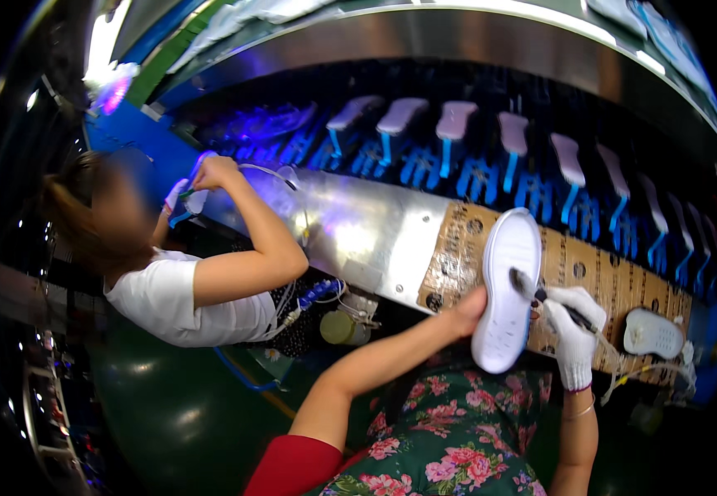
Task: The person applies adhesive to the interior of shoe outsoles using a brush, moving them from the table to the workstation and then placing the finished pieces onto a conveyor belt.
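A white shoe sole (503, 331) is held up, long side toward me, its hollow inner face showing. My left hand (471, 311), bare, is closed on its left edge; most of the fingers are hidden behind it. In my right hand (575, 331), which wears a white knitted glove, is a brush (525, 285) with a dark handle. The bristles rest against or just over the middle of the sole's inner face; which of the two I cannot tell. A thin pale tube (612, 350) runs near the gloved hand.
Brown cardboard (457, 256) covers the bench beneath the sole. Another white piece, sole-like (654, 333), lies at its right. Behind runs a rack of blue holders carrying several pinkish soles (456, 121). At left, a co-worker (201, 285) in white works beside the metal bench (375, 231).
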`<state>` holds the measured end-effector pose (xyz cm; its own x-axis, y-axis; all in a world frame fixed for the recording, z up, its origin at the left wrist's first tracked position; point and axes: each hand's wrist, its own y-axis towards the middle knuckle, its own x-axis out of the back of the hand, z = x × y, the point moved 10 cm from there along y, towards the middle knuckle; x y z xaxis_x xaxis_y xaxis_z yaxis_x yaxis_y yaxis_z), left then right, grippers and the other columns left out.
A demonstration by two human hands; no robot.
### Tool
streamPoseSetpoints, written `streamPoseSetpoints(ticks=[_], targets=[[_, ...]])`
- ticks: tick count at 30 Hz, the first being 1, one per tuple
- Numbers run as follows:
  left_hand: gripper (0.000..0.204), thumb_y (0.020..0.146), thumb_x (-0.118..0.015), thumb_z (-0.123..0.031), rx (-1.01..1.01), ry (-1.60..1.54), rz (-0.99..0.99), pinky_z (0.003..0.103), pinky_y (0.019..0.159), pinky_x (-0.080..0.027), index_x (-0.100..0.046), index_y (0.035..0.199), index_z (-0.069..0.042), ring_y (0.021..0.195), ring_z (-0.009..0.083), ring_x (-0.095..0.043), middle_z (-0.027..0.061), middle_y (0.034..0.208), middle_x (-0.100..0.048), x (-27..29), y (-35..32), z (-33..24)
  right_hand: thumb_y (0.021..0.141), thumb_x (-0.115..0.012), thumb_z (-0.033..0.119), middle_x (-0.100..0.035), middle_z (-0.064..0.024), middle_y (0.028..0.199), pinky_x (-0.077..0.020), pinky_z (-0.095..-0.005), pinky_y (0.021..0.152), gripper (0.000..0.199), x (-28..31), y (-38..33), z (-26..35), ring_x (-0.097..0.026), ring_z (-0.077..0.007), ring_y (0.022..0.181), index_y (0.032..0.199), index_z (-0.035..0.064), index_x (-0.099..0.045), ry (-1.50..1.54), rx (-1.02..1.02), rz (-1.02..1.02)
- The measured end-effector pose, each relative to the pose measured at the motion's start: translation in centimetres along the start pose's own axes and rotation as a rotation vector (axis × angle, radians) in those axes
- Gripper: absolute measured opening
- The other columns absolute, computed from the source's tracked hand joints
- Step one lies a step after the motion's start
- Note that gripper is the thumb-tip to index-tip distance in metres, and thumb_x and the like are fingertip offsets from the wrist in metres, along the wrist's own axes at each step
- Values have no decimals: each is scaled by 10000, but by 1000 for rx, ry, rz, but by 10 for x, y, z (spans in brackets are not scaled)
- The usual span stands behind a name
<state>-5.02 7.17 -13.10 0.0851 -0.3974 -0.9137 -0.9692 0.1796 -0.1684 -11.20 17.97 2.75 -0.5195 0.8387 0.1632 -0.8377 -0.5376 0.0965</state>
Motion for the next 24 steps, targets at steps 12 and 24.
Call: streamPoseSetpoints(ticks=[12, 24], targets=[[650, 1034, -295, -627, -170, -106, 236, 470, 834, -603, -404, 1524, -214, 1092, 374, -658, 183, 1377, -557, -63, -50, -20, 743, -721, -46, -665, -87, 792, -483, -269, 633, 129, -10, -28, 51, -627, -154, 700, 870, -23, -721, -158, 383, 132], [830, 911, -545, -683, -250, -247, -33, 621, 1061, -440, -425, 1495, -105, 1243, 376, -586, 163, 1409, -567, -33, -33, 10, 784, -726, -56, -698, -124, 877, -518, -324, 703, 154, -24, -37, 91, -662, -203, 768, 935, -26, -721, -293, 605, -7]])
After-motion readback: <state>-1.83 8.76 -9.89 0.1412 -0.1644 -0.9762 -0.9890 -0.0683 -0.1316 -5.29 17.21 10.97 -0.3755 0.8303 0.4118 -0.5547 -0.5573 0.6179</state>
